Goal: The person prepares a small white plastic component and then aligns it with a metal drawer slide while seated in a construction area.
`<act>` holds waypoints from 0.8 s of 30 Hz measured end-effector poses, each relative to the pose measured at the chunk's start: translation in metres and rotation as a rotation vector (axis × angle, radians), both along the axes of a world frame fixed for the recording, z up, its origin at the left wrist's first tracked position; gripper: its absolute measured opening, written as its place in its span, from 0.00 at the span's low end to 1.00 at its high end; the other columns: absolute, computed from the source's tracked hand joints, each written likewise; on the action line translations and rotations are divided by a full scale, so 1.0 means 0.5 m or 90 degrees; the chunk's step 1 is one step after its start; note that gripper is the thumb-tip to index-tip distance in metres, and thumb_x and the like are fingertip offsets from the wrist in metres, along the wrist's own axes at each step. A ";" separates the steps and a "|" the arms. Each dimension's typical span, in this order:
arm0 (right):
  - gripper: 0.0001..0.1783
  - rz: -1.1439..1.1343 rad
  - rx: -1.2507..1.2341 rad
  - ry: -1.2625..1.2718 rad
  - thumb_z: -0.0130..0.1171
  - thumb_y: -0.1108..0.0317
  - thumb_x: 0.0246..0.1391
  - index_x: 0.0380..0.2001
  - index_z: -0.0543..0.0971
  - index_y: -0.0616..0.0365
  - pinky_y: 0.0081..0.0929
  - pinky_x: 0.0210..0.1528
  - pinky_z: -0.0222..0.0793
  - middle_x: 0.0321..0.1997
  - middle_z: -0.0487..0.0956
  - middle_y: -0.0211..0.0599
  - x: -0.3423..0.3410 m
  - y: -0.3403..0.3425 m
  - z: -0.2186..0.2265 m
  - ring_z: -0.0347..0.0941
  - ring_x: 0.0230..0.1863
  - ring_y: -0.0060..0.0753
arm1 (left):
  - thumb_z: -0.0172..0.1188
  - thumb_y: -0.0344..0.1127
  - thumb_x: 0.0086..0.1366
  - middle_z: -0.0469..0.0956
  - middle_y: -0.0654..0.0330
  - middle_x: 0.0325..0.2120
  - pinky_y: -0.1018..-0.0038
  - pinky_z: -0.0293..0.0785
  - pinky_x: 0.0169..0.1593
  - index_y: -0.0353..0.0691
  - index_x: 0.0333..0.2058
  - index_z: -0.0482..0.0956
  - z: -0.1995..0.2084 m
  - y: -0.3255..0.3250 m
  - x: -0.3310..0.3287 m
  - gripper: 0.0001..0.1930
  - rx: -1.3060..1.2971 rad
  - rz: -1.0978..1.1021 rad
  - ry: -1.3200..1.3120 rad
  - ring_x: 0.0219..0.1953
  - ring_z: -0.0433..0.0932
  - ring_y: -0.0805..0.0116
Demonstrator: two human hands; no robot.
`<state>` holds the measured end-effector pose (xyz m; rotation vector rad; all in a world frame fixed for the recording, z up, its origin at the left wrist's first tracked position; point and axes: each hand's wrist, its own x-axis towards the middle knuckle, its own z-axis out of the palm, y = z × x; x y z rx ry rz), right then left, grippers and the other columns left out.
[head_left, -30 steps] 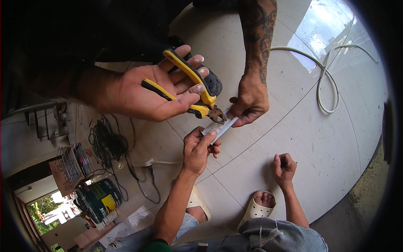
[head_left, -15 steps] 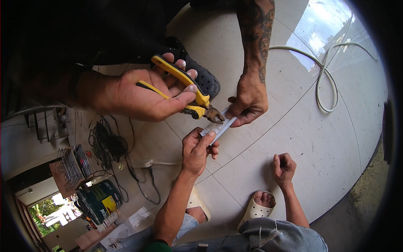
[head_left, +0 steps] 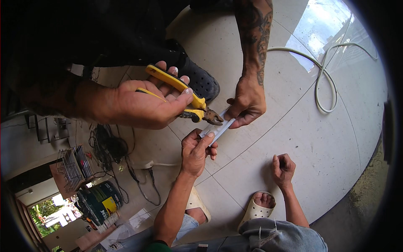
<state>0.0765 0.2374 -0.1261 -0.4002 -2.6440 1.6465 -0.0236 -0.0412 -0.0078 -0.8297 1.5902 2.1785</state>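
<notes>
My left hand (head_left: 194, 154) pinches the near end of a short white plastic channel strip (head_left: 218, 131), thumb on top and fingers beneath. A co-worker's hand (head_left: 248, 103) grips the strip's far end. The co-worker's other hand (head_left: 145, 103) holds combination pliers (head_left: 197, 110) with yellow-and-black handles and rusty jaws. Those jaws lie at the strip's upper edge, and whether they bite it I cannot tell. Apart from the strip, my right hand (head_left: 283, 170) hovers over my right foot, fingers curled in and thumb raised, with nothing seen in it.
A pale cable (head_left: 328, 84) loops over the tiled floor at upper right. To the left lie tangled black cords (head_left: 110, 145), a white socket block (head_left: 149, 164), a wire rack (head_left: 72, 169) and a dark green bucket (head_left: 100, 202). The co-worker's black clog (head_left: 200, 80) stands behind the pliers.
The co-worker's pliers hand has shifted slightly left and nearer, and the handles look a little closer together. My two hands stay almost still.
</notes>
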 end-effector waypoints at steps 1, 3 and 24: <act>0.14 -0.001 0.007 0.002 0.61 0.67 0.56 0.20 0.71 0.59 0.23 0.19 0.58 0.12 0.66 0.31 -0.001 0.000 0.001 0.59 0.14 0.22 | 0.61 0.35 0.65 0.76 0.60 0.21 0.79 0.70 0.20 0.43 0.31 0.71 0.001 0.002 -0.001 0.08 -0.005 0.003 0.005 0.18 0.74 0.75; 0.14 -0.001 0.015 0.005 0.61 0.67 0.56 0.20 0.71 0.59 0.23 0.19 0.58 0.12 0.66 0.31 -0.001 0.000 0.002 0.59 0.14 0.22 | 0.61 0.36 0.65 0.76 0.61 0.21 0.79 0.70 0.20 0.42 0.30 0.71 0.001 0.002 -0.003 0.09 -0.009 0.007 0.009 0.17 0.74 0.76; 0.14 0.002 0.021 0.005 0.61 0.66 0.57 0.20 0.72 0.60 0.23 0.20 0.59 0.12 0.67 0.32 -0.003 -0.001 0.003 0.61 0.14 0.23 | 0.61 0.33 0.64 0.76 0.60 0.22 0.78 0.70 0.20 0.44 0.36 0.71 0.012 -0.024 -0.014 0.07 -0.051 -0.005 0.030 0.18 0.74 0.73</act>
